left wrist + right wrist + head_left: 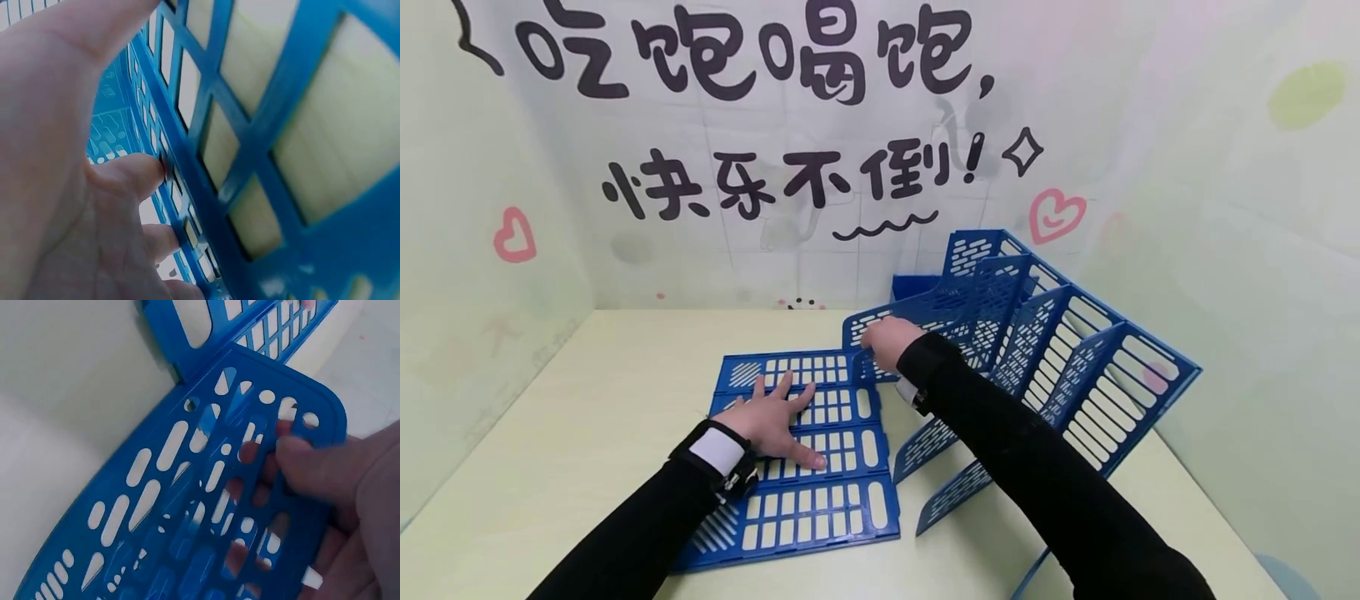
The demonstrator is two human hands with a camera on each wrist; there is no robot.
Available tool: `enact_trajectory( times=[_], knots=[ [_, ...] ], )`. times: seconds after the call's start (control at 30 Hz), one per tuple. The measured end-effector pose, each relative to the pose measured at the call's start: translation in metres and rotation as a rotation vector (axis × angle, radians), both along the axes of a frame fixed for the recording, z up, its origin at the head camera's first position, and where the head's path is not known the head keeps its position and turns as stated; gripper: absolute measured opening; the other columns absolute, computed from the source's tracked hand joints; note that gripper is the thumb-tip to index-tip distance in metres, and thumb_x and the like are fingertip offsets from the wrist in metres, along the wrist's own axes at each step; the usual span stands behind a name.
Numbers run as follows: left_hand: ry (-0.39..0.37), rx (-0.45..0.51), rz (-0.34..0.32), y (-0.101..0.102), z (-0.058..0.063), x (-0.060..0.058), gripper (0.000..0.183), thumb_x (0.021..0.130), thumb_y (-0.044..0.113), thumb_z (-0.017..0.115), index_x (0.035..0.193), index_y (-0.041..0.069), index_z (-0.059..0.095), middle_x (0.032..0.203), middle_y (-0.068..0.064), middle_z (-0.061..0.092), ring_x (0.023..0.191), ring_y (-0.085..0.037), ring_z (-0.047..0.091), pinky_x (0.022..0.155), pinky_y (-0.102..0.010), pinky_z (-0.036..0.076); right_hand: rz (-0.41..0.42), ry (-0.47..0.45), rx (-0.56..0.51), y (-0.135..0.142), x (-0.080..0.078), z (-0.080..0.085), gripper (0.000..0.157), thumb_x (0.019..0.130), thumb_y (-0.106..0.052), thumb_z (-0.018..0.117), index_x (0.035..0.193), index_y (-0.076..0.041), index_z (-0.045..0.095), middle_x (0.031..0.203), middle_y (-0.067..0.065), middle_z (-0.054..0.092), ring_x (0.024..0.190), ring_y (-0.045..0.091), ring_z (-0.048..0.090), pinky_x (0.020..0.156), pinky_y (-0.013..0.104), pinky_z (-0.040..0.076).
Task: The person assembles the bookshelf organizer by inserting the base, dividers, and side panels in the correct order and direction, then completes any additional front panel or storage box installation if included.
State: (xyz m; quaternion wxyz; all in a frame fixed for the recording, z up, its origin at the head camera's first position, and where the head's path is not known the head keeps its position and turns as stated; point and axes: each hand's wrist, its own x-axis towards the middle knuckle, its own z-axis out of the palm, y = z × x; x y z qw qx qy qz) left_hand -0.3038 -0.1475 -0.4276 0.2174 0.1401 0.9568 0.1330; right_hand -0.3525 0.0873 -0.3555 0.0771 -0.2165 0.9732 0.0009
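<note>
Your left hand [771, 425] lies flat, fingers spread, pressing the slotted base panel [820, 508] onto the table [587, 400]. Your right hand [887, 340], farther and to the right, pinches the rounded top corner of a divider panel [206, 487]. That divider stands at the base's far-right edge, its long axis running right toward the assembled rack [1075, 367].

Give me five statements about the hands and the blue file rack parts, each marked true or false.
1. The left hand lies flat with spread fingers on the blue slotted panel. True.
2. The right hand pinches a blue divider. True.
3. The slotted panel stands upright against the wall. False: it lies flat on the table.
4. The file rack is red. False: it is blue.
5. Both hands hold the same divider. False: only the right hand holds it.
</note>
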Motion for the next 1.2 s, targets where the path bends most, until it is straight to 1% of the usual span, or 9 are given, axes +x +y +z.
enact_trajectory(
  times=[0.2, 0.33, 0.43, 0.57, 0.67, 0.8, 0.9, 1.03, 1.2],
  knots=[
    [0.011, 0.018, -0.002, -0.004, -0.003, -0.001, 0.131, 0.075, 0.078, 0.088, 0.177, 0.026, 0.025, 0.185, -0.023, 0.001, 0.164, -0.065, -0.010, 0.123, -0.089, 0.005, 0.054, 0.018, 0.057, 0.004, 0.015, 0.026, 0.036, 0.113, -0.030, 0.066, 0.146, -0.016, 0.070, 0.143, 0.006, 0.072, 0.130, 0.023, 0.068, 0.117, 0.043, 0.054],
    [0.013, 0.022, -0.004, -0.005, -0.002, -0.002, 0.131, 0.076, 0.078, 0.088, 0.177, 0.025, 0.024, 0.185, -0.024, 0.000, 0.163, -0.065, -0.012, 0.123, -0.090, 0.003, 0.127, -0.106, 0.061, 0.009, 0.033, 0.037, 0.028, 0.113, -0.031, 0.064, 0.136, -0.017, 0.074, 0.132, 0.002, 0.077, 0.109, 0.016, 0.071, 0.102, 0.036, 0.060],
    [0.006, 0.028, -0.008, -0.005, -0.001, -0.004, 0.131, 0.076, 0.079, 0.087, 0.177, 0.025, 0.024, 0.184, -0.025, -0.001, 0.163, -0.066, -0.013, 0.123, -0.090, 0.002, 0.157, -0.182, 0.106, 0.013, 0.054, 0.032, 0.026, 0.112, -0.037, 0.066, 0.129, -0.020, 0.077, 0.125, -0.001, 0.078, 0.099, 0.012, 0.068, 0.095, 0.033, 0.060],
    [0.004, 0.034, -0.004, -0.005, -0.003, -0.005, 0.132, 0.075, 0.079, 0.087, 0.177, 0.024, 0.024, 0.184, -0.025, -0.002, 0.163, -0.065, -0.013, 0.123, -0.090, 0.002, 0.164, -0.243, 0.146, 0.020, 0.080, 0.019, 0.032, 0.107, -0.048, 0.071, 0.125, -0.023, 0.080, 0.121, -0.005, 0.079, 0.094, 0.010, 0.065, 0.095, 0.030, 0.059],
    [0.000, 0.037, -0.005, -0.004, -0.005, -0.004, 0.131, 0.075, 0.077, 0.088, 0.177, 0.024, 0.024, 0.184, -0.025, -0.002, 0.163, -0.065, -0.013, 0.122, -0.090, 0.003, 0.188, -0.281, 0.154, 0.026, 0.090, 0.013, 0.025, 0.105, -0.041, 0.077, 0.122, -0.023, 0.082, 0.120, -0.006, 0.079, 0.094, 0.008, 0.064, 0.096, 0.028, 0.059],
    [-0.003, 0.035, -0.011, -0.004, -0.004, -0.002, 0.131, 0.076, 0.076, 0.088, 0.177, 0.024, 0.024, 0.184, -0.025, -0.001, 0.163, -0.065, -0.012, 0.122, -0.091, 0.003, 0.259, -0.260, 0.149, 0.030, 0.092, 0.014, 0.016, 0.105, -0.021, 0.078, 0.119, -0.019, 0.085, 0.119, -0.004, 0.081, 0.097, 0.008, 0.068, 0.098, 0.027, 0.060],
    [-0.004, 0.028, -0.009, -0.003, -0.003, -0.001, 0.130, 0.076, 0.076, 0.089, 0.177, 0.024, 0.024, 0.184, -0.026, 0.000, 0.163, -0.065, -0.012, 0.122, -0.090, 0.004, 0.281, -0.218, 0.124, 0.031, 0.088, 0.016, 0.018, 0.107, -0.017, 0.074, 0.121, -0.016, 0.085, 0.123, -0.001, 0.081, 0.107, 0.012, 0.073, 0.103, 0.028, 0.060],
    [-0.003, 0.018, -0.002, -0.003, -0.003, -0.001, 0.131, 0.075, 0.077, 0.088, 0.177, 0.025, 0.024, 0.184, -0.025, 0.000, 0.163, -0.065, -0.012, 0.123, -0.090, 0.004, 0.250, -0.150, 0.070, 0.029, 0.081, 0.019, 0.022, 0.109, -0.015, 0.070, 0.127, -0.013, 0.083, 0.128, 0.003, 0.081, 0.120, 0.019, 0.075, 0.109, 0.034, 0.059],
    [-0.004, 0.015, 0.003, -0.003, -0.003, -0.002, 0.132, 0.074, 0.078, 0.088, 0.177, 0.025, 0.025, 0.185, -0.024, 0.000, 0.164, -0.065, -0.011, 0.123, -0.090, 0.004, 0.191, -0.066, 0.066, 0.019, 0.071, 0.014, 0.023, 0.110, -0.014, 0.069, 0.130, -0.011, 0.081, 0.129, 0.006, 0.081, 0.120, 0.022, 0.076, 0.109, 0.037, 0.060]
  ],
)
